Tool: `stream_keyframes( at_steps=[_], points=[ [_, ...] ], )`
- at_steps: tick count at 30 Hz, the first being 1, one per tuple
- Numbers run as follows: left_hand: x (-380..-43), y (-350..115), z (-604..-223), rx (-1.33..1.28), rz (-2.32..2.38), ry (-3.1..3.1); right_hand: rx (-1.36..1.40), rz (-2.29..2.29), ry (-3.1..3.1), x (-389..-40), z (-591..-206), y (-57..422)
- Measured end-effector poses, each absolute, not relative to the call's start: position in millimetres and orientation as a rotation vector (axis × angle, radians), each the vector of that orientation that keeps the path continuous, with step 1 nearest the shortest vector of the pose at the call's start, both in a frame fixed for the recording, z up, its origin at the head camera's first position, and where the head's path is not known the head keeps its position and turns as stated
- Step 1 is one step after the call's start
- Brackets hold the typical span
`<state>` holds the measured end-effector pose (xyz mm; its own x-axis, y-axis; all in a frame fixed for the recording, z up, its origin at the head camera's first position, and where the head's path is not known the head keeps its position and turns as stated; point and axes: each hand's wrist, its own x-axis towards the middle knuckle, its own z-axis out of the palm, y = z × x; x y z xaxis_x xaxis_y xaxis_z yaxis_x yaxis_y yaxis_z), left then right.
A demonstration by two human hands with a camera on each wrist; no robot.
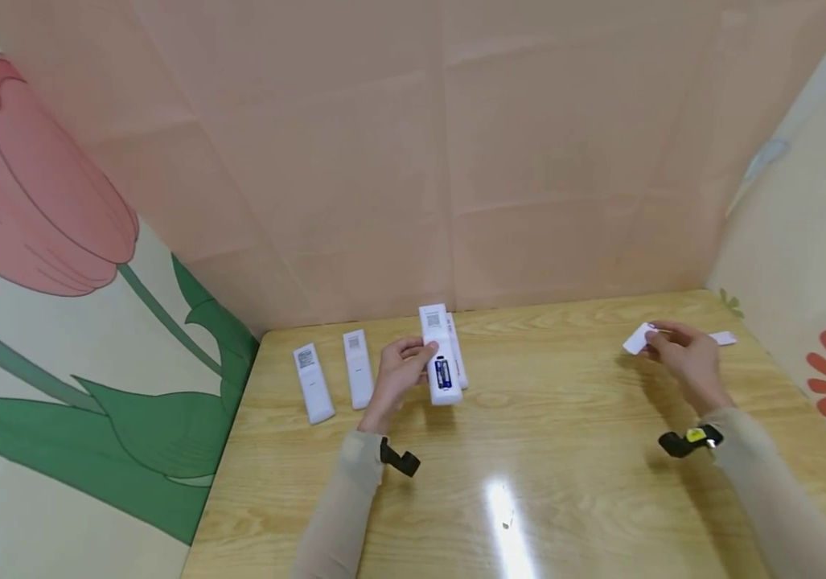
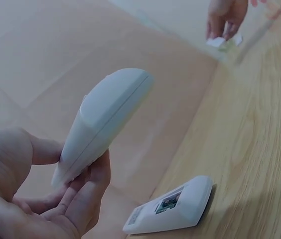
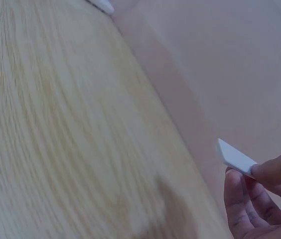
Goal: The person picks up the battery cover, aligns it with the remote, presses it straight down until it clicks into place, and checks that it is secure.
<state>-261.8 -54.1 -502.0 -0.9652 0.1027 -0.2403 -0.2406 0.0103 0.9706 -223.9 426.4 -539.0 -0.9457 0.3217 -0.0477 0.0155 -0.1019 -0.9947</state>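
The person's left hand (image 1: pixel 401 368), left of the middle of the table (image 1: pixel 550 418), grips a white remote (image 1: pixel 441 354), thumb on one side and curled fingers on the other. The remote is raised clear of the wood and tilted, its back towards the head camera, with a printed label at the far end and two blue batteries (image 1: pixel 443 372) side by side in the uncovered slot at the near end. Just to its right and partly hidden by it, a second remote (image 1: pixel 459 354) lies on the table by the far edge; the left wrist view shows its battery slot uncovered too, though what sits inside is hard to make out. To the left of the hand, two more white remotes, a middle one (image 1: pixel 358 370) and a leftmost one (image 1: pixel 314 384), lie apart from each other, labels up. Well over to the right, the right hand (image 1: pixel 684 358) pinches a small white cover (image 1: pixel 637 338) between thumb and fingertips, holding it above the wood. Another white piece (image 1: pixel 724 338) shows just beyond that hand, near the table's right edge. Behind everything hangs a pinkish cloth (image 1: pixel 355 161).
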Motion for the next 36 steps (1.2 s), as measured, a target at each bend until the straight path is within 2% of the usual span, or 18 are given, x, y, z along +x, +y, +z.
stream_keyframes(
  at_steps=[28,36],
  points=[
    [-256.1,-45.2,-507.3,-0.07,2.114,1.942,-0.092,2.141,-2.2,-227.5,-498.5,354.0],
    [-256.9,-45.0,-509.3,-0.08,2.092,1.965,-0.03,2.013,-2.305,-223.9,-487.1,341.6]
  ],
)
